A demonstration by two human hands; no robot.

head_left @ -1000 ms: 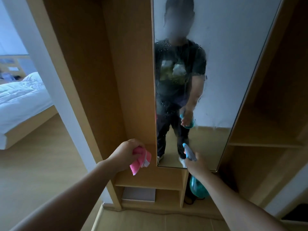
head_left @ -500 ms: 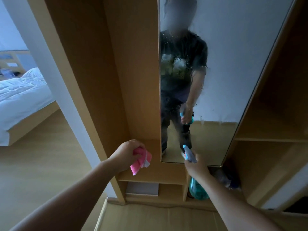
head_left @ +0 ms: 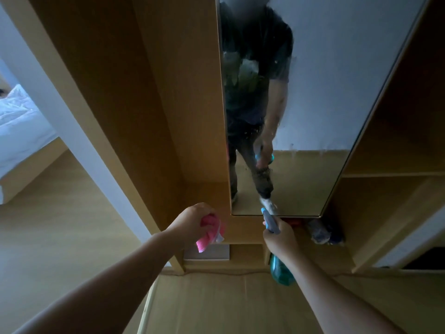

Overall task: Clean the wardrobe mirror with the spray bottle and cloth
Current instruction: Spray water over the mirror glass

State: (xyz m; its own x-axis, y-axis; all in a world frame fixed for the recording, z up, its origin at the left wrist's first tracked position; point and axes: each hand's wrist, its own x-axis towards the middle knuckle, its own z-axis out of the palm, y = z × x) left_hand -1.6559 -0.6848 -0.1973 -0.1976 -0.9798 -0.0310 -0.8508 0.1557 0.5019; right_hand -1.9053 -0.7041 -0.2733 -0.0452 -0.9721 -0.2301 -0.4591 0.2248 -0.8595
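At the far left a bed (head_left: 16, 131) with white bedding is showing through a doorway, sitting on a pale wooden floor (head_left: 60, 237). A white door frame (head_left: 72, 131) is running diagonally beside it, and just right of that the light wooden wardrobe (head_left: 149, 92) is rising up out of view.

In front of the wardrobe's lower shelf, the left hand (head_left: 190, 222) is reaching forward with its fingers curled tight around a bunched pink cloth (head_left: 209, 233); a fold of the cloth is hanging down below the fist. The cloth is staying clear of the glass, well to the left of the mirror's lower corner.

The tall mirror (head_left: 325, 92) is filling the middle of the wardrobe, and droplets and streaks are clinging to its surface. It is reflecting the person standing before it.

The right hand (head_left: 280, 237) is gripping the neck of the spray bottle (head_left: 280, 271), fingers wrapped closed around it. The blue nozzle is pointing up at the mirror's bottom edge, very near the glass, while the teal body is hanging below the wrist.

Further right, open wooden shelves (head_left: 395, 174) are standing beside the mirror, and some dark items, too blurred to identify, are lying under the mirror's right corner.
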